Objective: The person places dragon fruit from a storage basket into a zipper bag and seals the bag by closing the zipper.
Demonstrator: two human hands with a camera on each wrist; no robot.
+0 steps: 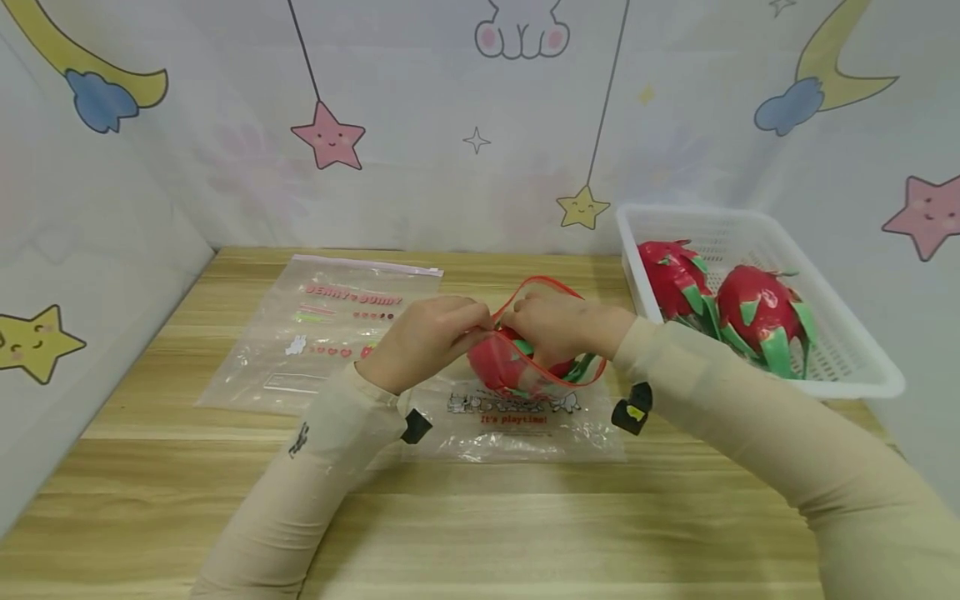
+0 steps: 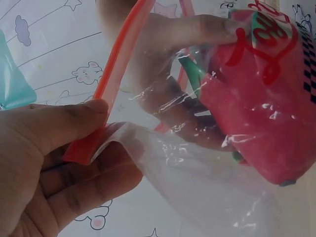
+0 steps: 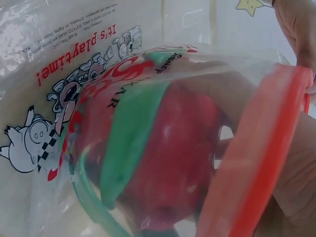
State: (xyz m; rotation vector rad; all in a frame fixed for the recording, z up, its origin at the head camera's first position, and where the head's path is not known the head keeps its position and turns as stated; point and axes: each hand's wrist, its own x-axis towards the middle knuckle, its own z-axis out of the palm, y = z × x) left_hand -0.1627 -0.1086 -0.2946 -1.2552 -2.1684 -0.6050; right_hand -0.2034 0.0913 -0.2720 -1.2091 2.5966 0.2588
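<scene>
A clear zip bag [image 1: 517,437] with a red rim and printed cartoon figures lies on the table, its mouth spread wide. My left hand [image 1: 427,337] pinches one end of the red rim [image 2: 81,148] between thumb and fingers. Through that mouth reaches my right hand [image 1: 558,325], its fingers curled round a red dragon fruit [image 2: 261,108] with green leaf-like scales. The dragon fruit is inside the bag, seen through the plastic in the right wrist view, where a green scale [image 3: 133,138] faces the camera. Some of the right fingers are hidden behind the fruit.
A white plastic basket [image 1: 847,308] at the right holds two more dragon fruits [image 1: 761,312]. Left of my hands a second clear zip bag [image 1: 277,333] with a pink rim and bunny print lies flat. A printed cloth wall [image 1: 450,192] stands behind the wooden table [image 1: 525,533].
</scene>
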